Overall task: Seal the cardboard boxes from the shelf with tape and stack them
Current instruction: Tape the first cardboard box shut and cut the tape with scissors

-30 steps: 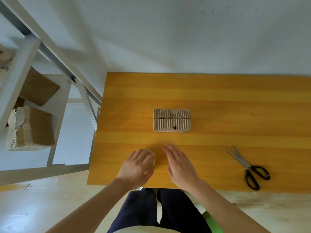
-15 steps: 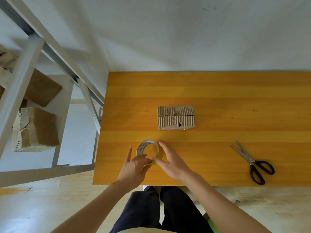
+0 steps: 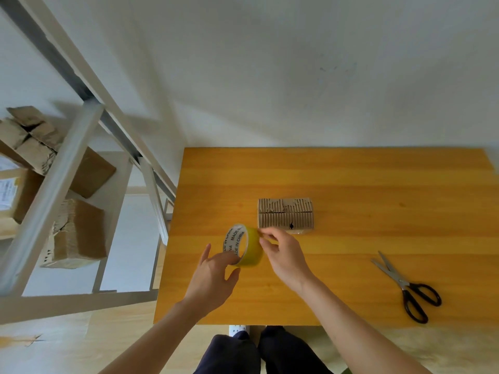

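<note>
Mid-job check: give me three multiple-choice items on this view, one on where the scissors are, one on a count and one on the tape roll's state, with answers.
1. Where on the table do the scissors lie?
A) far left edge
B) right side
C) centre

2. How many cardboard boxes sit on the table?
A) one
B) two
C) three

3. The tape roll is:
A) lying flat, untouched
B) gripped by the left hand, with the right hand fingers pinching its outer band
C) stuck on a box

Answers:
1. B, they lie alone towards the right.
2. A, only one sits beyond the hands.
3. B, both hands are on the roll, which is held on edge.
</note>
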Demonstrator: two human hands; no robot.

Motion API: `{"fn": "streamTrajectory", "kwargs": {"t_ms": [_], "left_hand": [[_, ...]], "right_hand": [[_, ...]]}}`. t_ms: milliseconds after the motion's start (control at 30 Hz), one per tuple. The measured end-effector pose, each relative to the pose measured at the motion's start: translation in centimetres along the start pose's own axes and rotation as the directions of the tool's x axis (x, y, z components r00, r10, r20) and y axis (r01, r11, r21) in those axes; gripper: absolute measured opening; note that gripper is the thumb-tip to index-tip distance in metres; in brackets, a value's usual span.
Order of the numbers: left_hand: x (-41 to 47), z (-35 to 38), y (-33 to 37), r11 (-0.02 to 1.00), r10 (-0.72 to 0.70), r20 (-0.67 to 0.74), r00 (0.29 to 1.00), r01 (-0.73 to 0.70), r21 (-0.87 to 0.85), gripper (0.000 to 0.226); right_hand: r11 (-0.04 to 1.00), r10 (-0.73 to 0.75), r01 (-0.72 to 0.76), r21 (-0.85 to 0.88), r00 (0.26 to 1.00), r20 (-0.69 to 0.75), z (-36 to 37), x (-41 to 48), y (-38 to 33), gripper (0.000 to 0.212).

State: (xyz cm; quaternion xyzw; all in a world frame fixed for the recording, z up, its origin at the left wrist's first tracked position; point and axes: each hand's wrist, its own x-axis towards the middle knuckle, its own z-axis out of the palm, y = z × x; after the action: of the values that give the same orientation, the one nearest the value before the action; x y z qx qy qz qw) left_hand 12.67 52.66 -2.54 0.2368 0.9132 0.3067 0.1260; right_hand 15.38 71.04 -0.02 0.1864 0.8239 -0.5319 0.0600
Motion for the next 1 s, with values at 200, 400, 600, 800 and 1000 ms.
{"fn": "streamTrajectory", "kwargs": {"t_ms": [200,400,600,800,1000], "left_hand": [[1.2,-1.1,1.6,0.998,0.039,0.097,0.995,-0.035,-0.046,0.021],[2.0,-2.0,1.5,0.99,0.129,0.054,0.99,-0.132,0.057,0.014],[2.9,-4.0,1.2,0.877,0.406,0.014,0.914,-0.394,0.276,0.027],[3.8,-4.6,0.9,0.795,0.505,0.015,0.863,-0.471,0.382,0.027],[4.3,-5.1,1.3,0.894,0.413,-0.043,0.91,-0.396,0.211,0.031]], "right_hand": [[0.995,-0.098,0.097,-0.025,0.994,-0.047,-1.1,0.8,-1.7,0.011],[0.987,-0.117,0.117,-0.107,0.993,0.012,-2.9,2.0,-3.5,0.005],[0.999,0.017,-0.01,-0.049,0.99,0.142,-4.2,2.6,-4.9,0.01],[0.992,0.124,-0.124,-0.014,0.972,0.199,-4.4,2.9,-5.3,0.014],[0.997,0.002,-0.014,0.081,0.99,0.141,-4.6,3.0,-5.6,0.009]]}}
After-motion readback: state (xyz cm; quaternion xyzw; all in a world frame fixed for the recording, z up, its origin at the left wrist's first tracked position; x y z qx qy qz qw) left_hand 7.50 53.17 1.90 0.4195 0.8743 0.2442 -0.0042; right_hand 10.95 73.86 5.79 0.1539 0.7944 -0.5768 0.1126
